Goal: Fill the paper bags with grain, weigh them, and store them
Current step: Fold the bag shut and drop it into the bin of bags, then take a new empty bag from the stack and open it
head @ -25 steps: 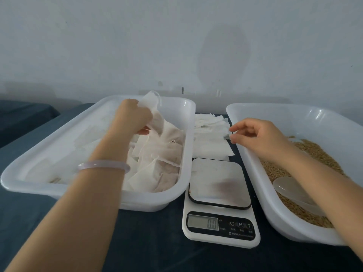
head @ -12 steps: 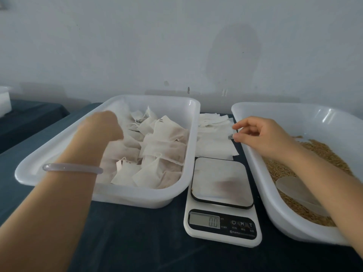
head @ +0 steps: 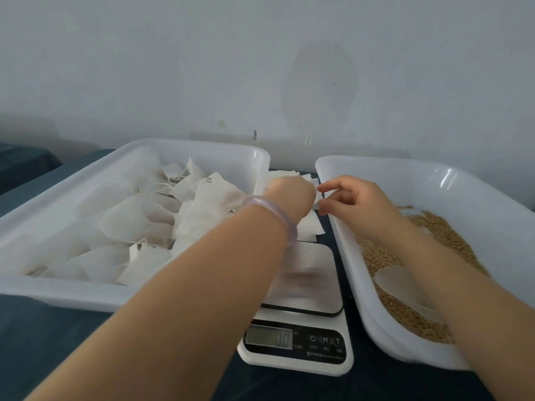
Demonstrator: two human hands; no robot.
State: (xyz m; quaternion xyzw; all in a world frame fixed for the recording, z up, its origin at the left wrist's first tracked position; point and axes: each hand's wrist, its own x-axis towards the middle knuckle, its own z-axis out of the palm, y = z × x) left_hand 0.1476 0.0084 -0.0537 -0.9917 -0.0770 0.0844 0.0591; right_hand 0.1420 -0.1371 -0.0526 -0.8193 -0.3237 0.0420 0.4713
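Two hands: your left hand [head: 289, 195] and right hand [head: 359, 204] sit almost touching, above the gap between the two trays
Left fingers: curled down and hidden behind the back of your hand, so you cannot tell whether they hold anything; a pale bracelet [head: 273, 218] rings that wrist
Right fingers: forefinger and thumb parted by a narrow gap, the others loosely curled; a white paper edge shows just left of their tips, and you cannot tell whether they touch it
Empty bags: the stack of empty paper bags [head: 309, 230] lies flat directly under your left fingers and just left of your right fingertips
Filled bags: the heap of filled bags [head: 162, 218] fills the left tray [head: 58, 293], to the left of your left fingers; your left forearm crosses its near right corner
Grain: the grain [head: 405, 325] lies in the right tray [head: 405, 180], to the right of your right fingers and under that forearm
Scoop: the pale scoop [head: 396, 285] rests on the grain, nearer to you than your right fingers
Scale: the scale [head: 301, 340] stands on the desk [head: 58, 357], nearer to you than both sets of fingers, its platter partly under your left forearm
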